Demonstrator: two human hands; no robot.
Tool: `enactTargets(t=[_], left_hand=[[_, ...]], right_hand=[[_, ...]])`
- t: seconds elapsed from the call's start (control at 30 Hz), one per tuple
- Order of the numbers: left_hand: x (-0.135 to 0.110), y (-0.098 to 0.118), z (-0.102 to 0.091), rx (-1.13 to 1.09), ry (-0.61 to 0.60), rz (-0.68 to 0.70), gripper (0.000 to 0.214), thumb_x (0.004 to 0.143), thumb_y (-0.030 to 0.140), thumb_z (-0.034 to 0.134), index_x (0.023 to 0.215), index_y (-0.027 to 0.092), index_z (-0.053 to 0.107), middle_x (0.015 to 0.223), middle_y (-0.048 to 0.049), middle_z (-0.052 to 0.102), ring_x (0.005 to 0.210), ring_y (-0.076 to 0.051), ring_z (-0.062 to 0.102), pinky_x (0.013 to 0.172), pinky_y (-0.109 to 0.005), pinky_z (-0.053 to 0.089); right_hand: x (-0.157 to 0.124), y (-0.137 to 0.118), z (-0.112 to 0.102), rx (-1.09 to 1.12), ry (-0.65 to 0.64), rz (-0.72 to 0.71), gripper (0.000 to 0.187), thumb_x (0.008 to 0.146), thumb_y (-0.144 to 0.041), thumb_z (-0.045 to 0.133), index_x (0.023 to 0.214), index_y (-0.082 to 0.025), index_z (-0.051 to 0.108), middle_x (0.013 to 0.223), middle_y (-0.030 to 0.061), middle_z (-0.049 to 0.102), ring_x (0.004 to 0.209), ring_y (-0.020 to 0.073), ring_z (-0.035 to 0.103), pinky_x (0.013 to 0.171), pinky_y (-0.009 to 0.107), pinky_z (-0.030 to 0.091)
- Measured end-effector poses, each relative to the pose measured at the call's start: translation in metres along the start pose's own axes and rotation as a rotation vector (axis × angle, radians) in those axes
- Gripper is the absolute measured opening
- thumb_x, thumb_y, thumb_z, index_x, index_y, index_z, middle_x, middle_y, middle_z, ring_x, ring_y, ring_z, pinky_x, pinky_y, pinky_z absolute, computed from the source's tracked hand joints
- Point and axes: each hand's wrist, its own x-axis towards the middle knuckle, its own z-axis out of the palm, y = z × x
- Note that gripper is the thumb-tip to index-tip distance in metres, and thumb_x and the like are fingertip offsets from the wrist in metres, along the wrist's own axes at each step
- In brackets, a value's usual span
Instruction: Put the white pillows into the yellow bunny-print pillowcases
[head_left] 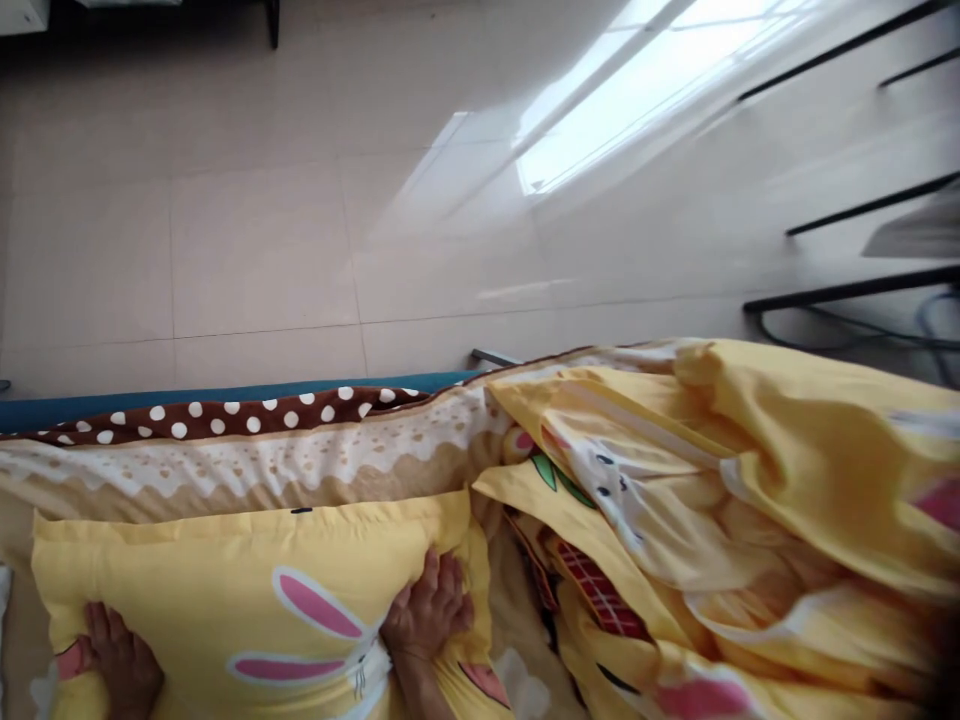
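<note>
A yellow pillow [225, 580] with a printed rabbit and pink ears lies on the bed at the bottom left. My left hand [124, 660] rests on the pillow's left side, fingers stretched out flat. On its right side my right hand [431, 610] presses down with fingers spread, near the corner. Both palms are against the fabric, and neither hand grips anything. Right of the pillow lies a crumpled yellow quilt [750, 500] with rabbit and carrot prints. Beneath them is a beige and white patterned bed sheet [247, 465]. The pillow's lower part is cut off by the frame.
Along the bed's far edge run a brown cloth with white dots [247, 415] and a blue strip [225, 388]. Beyond lies a shiny tiled floor [255, 230]. Thin dark metal bars [847, 290] stand at the right. Dark furniture [150, 45] is at the top left.
</note>
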Motion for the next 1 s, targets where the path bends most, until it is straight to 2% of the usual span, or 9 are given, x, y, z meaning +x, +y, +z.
enactTargets(t=[0.07, 0.17, 0.3, 0.4, 0.63, 0.8, 0.9, 1.0], left_hand=[[-0.004, -0.001, 0.002, -0.008, 0.009, 0.026, 0.081, 0.085, 0.021, 0.04, 0.156, 0.027, 0.002, 0.161, -0.0185, 0.013, 0.147, -0.043, 0.013, 0.106, -0.076, 0.018], [-0.013, -0.003, 0.009, -0.052, 0.019, 0.008, 0.083, 0.084, 0.023, 0.042, 0.155, 0.032, 0.001, 0.162, -0.0147, 0.013, 0.147, -0.042, 0.01, 0.105, -0.076, 0.019], [-0.019, -0.001, 0.018, -0.066, 0.003, -0.089, 0.081, 0.085, 0.026, 0.042, 0.155, 0.032, 0.003, 0.159, -0.0166, 0.021, 0.146, -0.044, 0.014, 0.105, -0.075, 0.018], [-0.011, 0.007, 0.019, -0.047, 0.072, -0.083, 0.075, 0.088, 0.026, 0.037, 0.155, 0.031, 0.005, 0.158, -0.0175, 0.022, 0.146, -0.043, 0.018, 0.106, -0.074, 0.016], [0.017, 0.023, 0.001, -0.029, 0.121, -0.037, 0.068, 0.092, 0.026, 0.032, 0.156, 0.023, 0.009, 0.16, -0.0175, 0.021, 0.148, -0.035, 0.018, 0.113, -0.066, 0.015], [0.027, 0.03, -0.008, -0.003, 0.133, -0.081, 0.064, 0.095, 0.027, 0.029, 0.156, 0.018, 0.01, 0.159, -0.0192, 0.023, 0.148, -0.032, 0.019, 0.116, -0.061, 0.014], [0.037, 0.037, -0.015, -0.017, 0.09, -0.128, 0.061, 0.097, 0.031, 0.027, 0.155, 0.016, 0.015, 0.157, -0.0203, 0.029, 0.148, -0.029, 0.021, 0.117, -0.056, 0.017], [0.051, 0.038, -0.04, -0.035, -0.032, -0.21, 0.058, 0.098, 0.038, 0.024, 0.153, 0.019, 0.025, 0.156, -0.017, 0.032, 0.147, -0.026, 0.024, 0.117, -0.056, 0.017]], right_hand=[[-0.002, 0.002, -0.001, -0.008, -0.005, -0.006, 0.062, 0.092, -0.028, 0.027, 0.153, -0.015, 0.024, 0.139, 0.0231, 0.047, 0.131, 0.0361, 0.042, 0.099, 0.061, 0.034], [-0.006, 0.008, 0.002, 0.003, -0.014, -0.01, 0.063, 0.091, -0.028, 0.027, 0.153, -0.016, 0.022, 0.14, 0.0234, 0.045, 0.131, 0.0375, 0.042, 0.098, 0.063, 0.033], [-0.01, 0.016, 0.01, 0.012, -0.053, 0.006, 0.064, 0.091, -0.03, 0.027, 0.153, -0.017, 0.02, 0.142, 0.0225, 0.043, 0.132, 0.038, 0.039, 0.1, 0.063, 0.032], [-0.01, 0.015, 0.013, -0.001, -0.065, 0.014, 0.063, 0.091, -0.031, 0.027, 0.152, -0.016, 0.022, 0.138, 0.022, 0.046, 0.131, 0.0367, 0.04, 0.101, 0.062, 0.032], [-0.003, 0.007, 0.007, -0.025, -0.072, 0.006, 0.062, 0.09, -0.031, 0.026, 0.15, -0.015, 0.028, 0.132, 0.0211, 0.051, 0.126, 0.0341, 0.044, 0.101, 0.059, 0.032], [-0.002, 0.004, 0.01, -0.015, -0.03, 0.01, 0.06, 0.091, -0.034, 0.026, 0.147, -0.013, 0.035, 0.13, 0.021, 0.054, 0.124, 0.0343, 0.046, 0.102, 0.057, 0.031], [0.001, 0.0, 0.012, 0.02, -0.019, 0.029, 0.058, 0.092, -0.036, 0.026, 0.143, -0.011, 0.041, 0.13, 0.0206, 0.055, 0.124, 0.0335, 0.046, 0.103, 0.056, 0.03], [0.014, -0.006, 0.005, 0.153, -0.101, 0.087, 0.057, 0.091, -0.036, 0.028, 0.14, -0.013, 0.045, 0.133, 0.0198, 0.054, 0.127, 0.0318, 0.044, 0.107, 0.055, 0.026]])
